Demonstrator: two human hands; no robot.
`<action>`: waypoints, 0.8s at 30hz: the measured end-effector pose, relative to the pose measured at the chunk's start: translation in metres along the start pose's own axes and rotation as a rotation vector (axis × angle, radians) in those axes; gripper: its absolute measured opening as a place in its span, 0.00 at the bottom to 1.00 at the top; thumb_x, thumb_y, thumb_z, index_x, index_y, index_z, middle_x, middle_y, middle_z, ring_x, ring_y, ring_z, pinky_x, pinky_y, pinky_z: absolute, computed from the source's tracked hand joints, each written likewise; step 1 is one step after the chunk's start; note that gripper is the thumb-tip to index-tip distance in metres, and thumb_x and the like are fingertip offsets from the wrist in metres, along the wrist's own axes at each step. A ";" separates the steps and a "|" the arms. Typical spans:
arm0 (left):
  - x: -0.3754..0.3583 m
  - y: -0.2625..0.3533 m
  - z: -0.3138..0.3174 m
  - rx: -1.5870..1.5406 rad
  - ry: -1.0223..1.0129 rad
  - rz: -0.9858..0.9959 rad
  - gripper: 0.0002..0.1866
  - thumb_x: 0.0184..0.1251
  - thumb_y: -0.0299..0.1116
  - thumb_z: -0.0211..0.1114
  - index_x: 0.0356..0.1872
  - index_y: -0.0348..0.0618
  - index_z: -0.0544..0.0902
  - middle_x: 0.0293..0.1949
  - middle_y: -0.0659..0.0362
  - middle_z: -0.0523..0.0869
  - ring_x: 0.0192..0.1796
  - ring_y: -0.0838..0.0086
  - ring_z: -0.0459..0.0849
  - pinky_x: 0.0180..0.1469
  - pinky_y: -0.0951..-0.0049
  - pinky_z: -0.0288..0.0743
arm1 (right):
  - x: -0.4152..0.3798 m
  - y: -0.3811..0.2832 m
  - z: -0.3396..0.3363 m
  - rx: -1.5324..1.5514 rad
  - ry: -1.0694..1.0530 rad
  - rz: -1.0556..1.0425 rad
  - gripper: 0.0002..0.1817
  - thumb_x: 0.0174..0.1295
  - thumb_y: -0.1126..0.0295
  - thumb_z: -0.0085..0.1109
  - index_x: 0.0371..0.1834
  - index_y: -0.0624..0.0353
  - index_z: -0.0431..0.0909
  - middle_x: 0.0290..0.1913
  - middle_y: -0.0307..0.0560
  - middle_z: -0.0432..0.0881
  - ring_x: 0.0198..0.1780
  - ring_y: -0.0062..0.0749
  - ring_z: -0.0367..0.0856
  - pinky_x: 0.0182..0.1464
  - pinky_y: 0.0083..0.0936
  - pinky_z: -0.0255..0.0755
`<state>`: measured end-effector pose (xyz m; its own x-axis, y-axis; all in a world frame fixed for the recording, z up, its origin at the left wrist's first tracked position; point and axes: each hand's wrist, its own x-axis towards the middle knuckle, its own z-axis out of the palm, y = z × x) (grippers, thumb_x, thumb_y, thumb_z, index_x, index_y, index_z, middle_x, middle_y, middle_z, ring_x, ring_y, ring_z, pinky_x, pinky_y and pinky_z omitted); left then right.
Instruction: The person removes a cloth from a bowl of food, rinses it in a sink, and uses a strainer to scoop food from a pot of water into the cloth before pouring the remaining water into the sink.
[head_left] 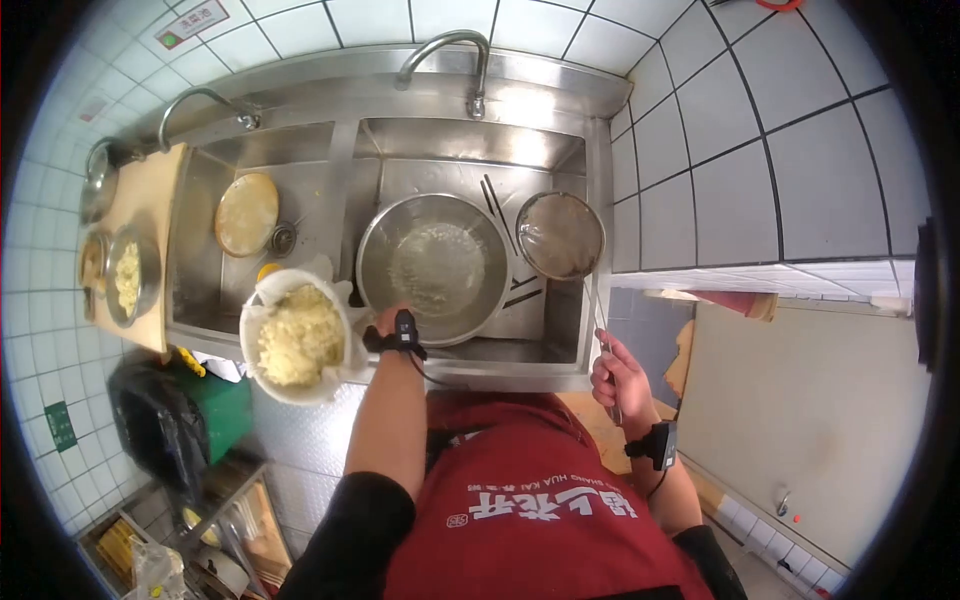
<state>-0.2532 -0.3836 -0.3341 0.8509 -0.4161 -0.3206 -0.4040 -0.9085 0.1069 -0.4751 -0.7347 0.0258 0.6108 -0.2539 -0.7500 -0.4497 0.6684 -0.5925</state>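
Observation:
In the right sink basin sits a large steel bowl (435, 268) with cloudy water in it. My left hand (392, 322) is at the bowl's near left rim, its fingers mostly hidden behind the wrist strap and hand. Beyond the sink's right edge, my right hand (619, 378) is closed round the handle of a round mesh strainer (561, 236), whose head is over the basin's right side. To the left of my left hand, a white cloth-lined container (352, 345) holds a pale yellow shredded food (298, 338).
Two faucets (478, 104) rise behind the sinks. A round pale board or lid (247, 215) lies in the left basin. Dark sticks (497, 208) lie beside the bowl. A steel bowl of yellow pieces (128, 280) stands on the wooden board at far left, above a black-bagged bin (160, 420).

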 end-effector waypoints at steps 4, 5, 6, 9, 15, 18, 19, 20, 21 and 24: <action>0.004 0.002 0.008 -0.147 -0.130 -0.121 0.19 0.58 0.40 0.73 0.46 0.40 0.83 0.38 0.53 0.87 0.40 0.61 0.85 0.45 0.62 0.81 | 0.008 -0.015 -0.012 -0.037 0.007 0.017 0.26 0.76 0.71 0.45 0.76 0.53 0.60 0.28 0.35 0.67 0.20 0.16 0.57 0.20 0.15 0.51; 0.005 0.001 0.010 -0.155 -0.149 -0.132 0.19 0.58 0.40 0.73 0.46 0.40 0.83 0.39 0.53 0.87 0.40 0.61 0.85 0.44 0.62 0.81 | 0.010 -0.017 -0.016 -0.028 0.009 0.024 0.26 0.76 0.71 0.45 0.76 0.53 0.60 0.29 0.35 0.67 0.20 0.16 0.57 0.20 0.15 0.51; 0.005 -0.002 0.011 -0.175 -0.171 -0.134 0.20 0.57 0.41 0.74 0.46 0.40 0.83 0.39 0.52 0.87 0.40 0.61 0.86 0.44 0.62 0.81 | 0.010 -0.020 -0.018 -0.020 0.009 0.032 0.26 0.76 0.71 0.45 0.76 0.52 0.60 0.29 0.35 0.67 0.20 0.16 0.57 0.20 0.15 0.51; 0.004 -0.011 0.008 -0.258 -0.237 -0.145 0.21 0.57 0.43 0.74 0.46 0.40 0.84 0.40 0.51 0.88 0.41 0.62 0.86 0.43 0.61 0.82 | 0.017 -0.025 -0.023 -0.037 0.006 0.048 0.26 0.76 0.70 0.46 0.77 0.51 0.60 0.29 0.35 0.67 0.20 0.16 0.57 0.20 0.15 0.51; 0.012 -0.035 0.020 -0.659 -0.441 -0.238 0.25 0.55 0.47 0.75 0.47 0.39 0.84 0.42 0.49 0.89 0.42 0.62 0.88 0.41 0.60 0.84 | 0.033 -0.029 -0.024 -0.001 -0.034 0.066 0.26 0.75 0.70 0.48 0.75 0.50 0.61 0.30 0.35 0.67 0.21 0.15 0.57 0.20 0.14 0.51; -0.009 0.017 -0.048 -0.603 -0.138 0.009 0.16 0.63 0.38 0.70 0.46 0.40 0.84 0.41 0.49 0.88 0.43 0.63 0.88 0.40 0.64 0.85 | 0.037 -0.031 -0.023 0.002 -0.047 0.075 0.26 0.75 0.69 0.49 0.75 0.49 0.62 0.29 0.34 0.66 0.21 0.15 0.58 0.20 0.14 0.51; -0.004 0.034 -0.060 -0.977 -0.130 -0.342 0.13 0.64 0.35 0.67 0.46 0.40 0.83 0.41 0.51 0.87 0.42 0.63 0.87 0.41 0.66 0.85 | 0.037 -0.032 -0.022 0.003 -0.049 0.070 0.26 0.75 0.69 0.49 0.75 0.49 0.62 0.29 0.34 0.66 0.21 0.15 0.58 0.20 0.14 0.51; 0.001 0.048 -0.072 -1.339 -0.119 -0.705 0.10 0.65 0.31 0.65 0.45 0.41 0.82 0.41 0.52 0.86 0.40 0.63 0.86 0.41 0.67 0.84 | 0.037 -0.033 -0.021 -0.002 -0.046 0.067 0.26 0.75 0.69 0.49 0.75 0.48 0.62 0.29 0.34 0.67 0.21 0.15 0.58 0.20 0.14 0.52; 0.007 0.060 -0.093 -1.340 -0.120 -0.699 0.10 0.65 0.31 0.65 0.45 0.41 0.82 0.41 0.52 0.86 0.40 0.63 0.86 0.41 0.67 0.84 | 0.036 -0.034 -0.019 -0.007 -0.042 0.065 0.25 0.76 0.69 0.49 0.75 0.48 0.62 0.29 0.34 0.67 0.21 0.15 0.57 0.20 0.14 0.52; 0.021 0.075 -0.123 -2.010 -0.228 -1.115 0.11 0.64 0.27 0.61 0.46 0.37 0.80 0.39 0.54 0.83 0.34 0.64 0.83 0.38 0.64 0.84 | 0.030 -0.038 -0.012 0.034 -0.009 0.038 0.23 0.76 0.70 0.47 0.73 0.51 0.63 0.28 0.33 0.64 0.21 0.14 0.57 0.20 0.13 0.50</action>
<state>-0.2244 -0.4656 -0.2167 0.3310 -0.0238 -0.9433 0.8806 0.3671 0.2997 -0.4475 -0.7762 0.0223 0.5995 -0.2218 -0.7691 -0.4506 0.7006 -0.5533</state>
